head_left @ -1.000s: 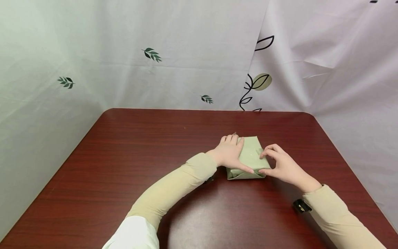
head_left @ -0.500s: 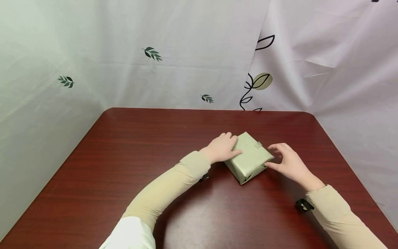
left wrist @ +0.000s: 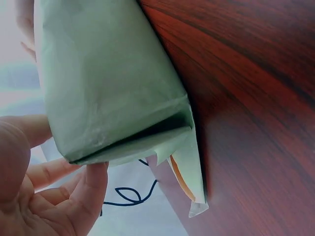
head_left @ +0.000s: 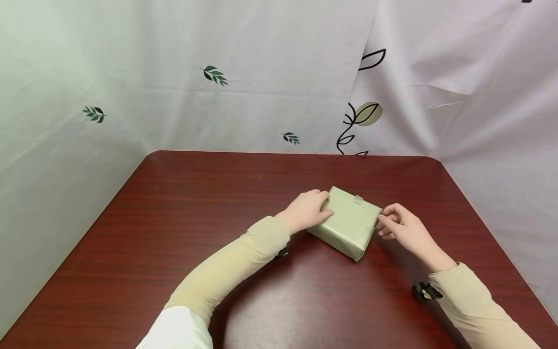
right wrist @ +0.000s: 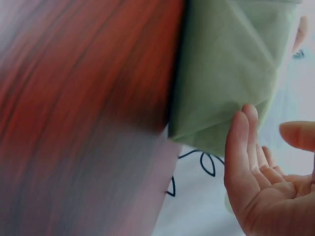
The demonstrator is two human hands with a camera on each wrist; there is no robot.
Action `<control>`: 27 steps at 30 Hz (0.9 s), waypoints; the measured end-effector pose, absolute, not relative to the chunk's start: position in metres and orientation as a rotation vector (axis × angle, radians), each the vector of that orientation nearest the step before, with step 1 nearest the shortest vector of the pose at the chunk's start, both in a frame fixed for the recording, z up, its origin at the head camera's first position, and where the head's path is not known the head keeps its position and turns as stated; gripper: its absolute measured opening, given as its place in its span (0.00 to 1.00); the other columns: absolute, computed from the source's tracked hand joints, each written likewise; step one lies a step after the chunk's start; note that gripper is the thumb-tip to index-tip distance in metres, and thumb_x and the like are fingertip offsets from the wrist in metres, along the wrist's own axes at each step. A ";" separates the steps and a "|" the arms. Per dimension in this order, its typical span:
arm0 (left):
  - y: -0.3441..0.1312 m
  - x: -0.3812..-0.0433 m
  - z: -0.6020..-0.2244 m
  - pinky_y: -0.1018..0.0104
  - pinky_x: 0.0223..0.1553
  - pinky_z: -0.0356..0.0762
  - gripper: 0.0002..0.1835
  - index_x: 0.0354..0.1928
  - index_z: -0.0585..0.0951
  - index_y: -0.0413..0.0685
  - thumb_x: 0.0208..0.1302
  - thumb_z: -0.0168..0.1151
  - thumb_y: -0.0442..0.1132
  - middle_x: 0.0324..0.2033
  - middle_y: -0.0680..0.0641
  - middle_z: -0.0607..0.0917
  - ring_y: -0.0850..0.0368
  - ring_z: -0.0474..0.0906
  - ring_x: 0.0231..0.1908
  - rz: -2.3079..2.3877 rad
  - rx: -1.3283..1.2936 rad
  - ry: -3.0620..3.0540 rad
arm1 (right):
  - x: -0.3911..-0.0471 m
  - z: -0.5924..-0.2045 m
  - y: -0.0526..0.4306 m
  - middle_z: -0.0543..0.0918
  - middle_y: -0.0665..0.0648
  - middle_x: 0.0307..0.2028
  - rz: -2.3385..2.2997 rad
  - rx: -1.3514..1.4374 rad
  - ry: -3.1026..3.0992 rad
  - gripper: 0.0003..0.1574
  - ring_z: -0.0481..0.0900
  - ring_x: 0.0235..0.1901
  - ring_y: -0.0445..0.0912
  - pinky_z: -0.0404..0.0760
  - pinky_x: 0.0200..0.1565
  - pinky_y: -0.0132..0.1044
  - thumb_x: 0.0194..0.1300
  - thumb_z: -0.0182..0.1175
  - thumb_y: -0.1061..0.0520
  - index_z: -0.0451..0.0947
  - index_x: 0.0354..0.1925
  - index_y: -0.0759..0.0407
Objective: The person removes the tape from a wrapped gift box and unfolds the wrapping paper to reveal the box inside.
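currently, through the head view, i locate the pale green, paper-wrapped rectangular package (head_left: 350, 220) right of centre on the dark red, wood-grained surface (head_left: 209, 194). it is set at an angle to the surface's edges. a small strip of translucent tape (head_left: 358, 199) is positioned at the far edge of its top face.

my left hand (head_left: 303, 210) grips the package at its left end: the thumb is on the top, and the left wrist view shows fingers curled against the wrapping at that end. a loose paper flap (left wrist: 197, 162) hangs from the same end, with an orange-brown strip (left wrist: 182, 179) along it and clear tape (left wrist: 199, 209) at its tip.

my right hand (head_left: 405, 230) is at the right end, not gripping. in the right wrist view, two fingers extend in front of the folded end face, with the thumb apart; i cannot confirm fingertip contact.

beyond the surface hangs a white fabric curtain (head_left: 261, 39) printed with leaves.
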State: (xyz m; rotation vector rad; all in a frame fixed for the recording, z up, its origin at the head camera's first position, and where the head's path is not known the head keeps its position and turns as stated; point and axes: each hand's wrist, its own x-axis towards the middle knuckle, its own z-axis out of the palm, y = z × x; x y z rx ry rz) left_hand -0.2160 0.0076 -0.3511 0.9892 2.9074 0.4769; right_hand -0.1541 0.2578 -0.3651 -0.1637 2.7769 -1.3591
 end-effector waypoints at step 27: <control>0.022 -0.198 -0.354 0.59 0.41 0.79 0.19 0.62 0.74 0.56 0.72 0.46 0.44 0.59 0.43 0.71 0.44 0.64 0.58 0.273 1.043 2.960 | -0.176 -0.371 0.236 0.78 0.67 0.50 -1.190 -0.169 2.916 0.23 0.79 0.49 0.58 0.75 0.40 0.40 0.64 0.59 0.53 0.71 0.52 0.64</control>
